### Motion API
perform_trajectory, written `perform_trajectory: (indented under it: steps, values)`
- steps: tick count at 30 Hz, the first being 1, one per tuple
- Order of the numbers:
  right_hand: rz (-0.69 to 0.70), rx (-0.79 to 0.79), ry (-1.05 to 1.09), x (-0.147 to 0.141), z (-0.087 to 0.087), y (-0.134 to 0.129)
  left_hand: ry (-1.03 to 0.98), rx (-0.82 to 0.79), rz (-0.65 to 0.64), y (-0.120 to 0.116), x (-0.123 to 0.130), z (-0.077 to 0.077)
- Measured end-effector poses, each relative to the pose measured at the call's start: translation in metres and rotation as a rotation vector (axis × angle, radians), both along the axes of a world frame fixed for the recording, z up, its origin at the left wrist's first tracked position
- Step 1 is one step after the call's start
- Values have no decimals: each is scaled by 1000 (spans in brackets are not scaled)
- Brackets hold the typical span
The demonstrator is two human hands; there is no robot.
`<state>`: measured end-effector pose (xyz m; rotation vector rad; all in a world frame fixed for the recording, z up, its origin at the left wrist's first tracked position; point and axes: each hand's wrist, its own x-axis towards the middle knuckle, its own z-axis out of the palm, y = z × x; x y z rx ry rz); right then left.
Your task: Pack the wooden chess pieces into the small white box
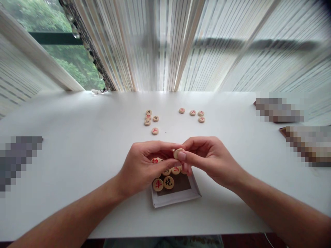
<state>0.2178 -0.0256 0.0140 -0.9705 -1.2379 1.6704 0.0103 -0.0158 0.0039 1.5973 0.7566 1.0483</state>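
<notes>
Between the fingertips of both hands is a round wooden Chinese chess piece [178, 153], held above a shallow box. My left hand [146, 163] pinches it from the left, and my right hand [207, 158] grips it from the right with the thumb on its face. Below, the white-rimmed box [178, 199] holds several pieces lying flat. A red-marked piece [158, 185] and a black-marked piece [169, 183] make up its nearer row. The farther row, including a red-marked horse piece [176, 168], is partly hidden by my hands.
Beyond my hands, loose pieces [155, 131] form a left cluster on the white table [77, 155]; another group [192, 113] lies to the right. Blurred flat objects are at the right [310, 144] and left [18, 158] edges. A striped curtain [160, 44] hangs behind the table.
</notes>
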Motion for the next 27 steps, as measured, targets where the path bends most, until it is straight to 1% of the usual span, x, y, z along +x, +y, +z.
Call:
perform_trajectory:
  steps: [7, 11, 14, 20, 23, 27]
  values:
    - [67, -62, 118, 1, -3, 2, -21, -21, 3, 0, -1, 1]
    - [91, -67, 164, 2, -5, 2, -8, 4, 21, 1, -1, 1]
    - [87, -64, 185, 3, -6, 2, -39, -3, 16, 1, 0, 1]
    - [43, -60, 181, 2, -5, 1, -87, -68, -21, 0, 0, -2]
    - [16, -41, 180, 2, -4, 1, -102, -92, -3, 0, 0, -1]
    - [14, 0, 197, 2, -4, 2, -102, -84, 26, 0, 1, 3]
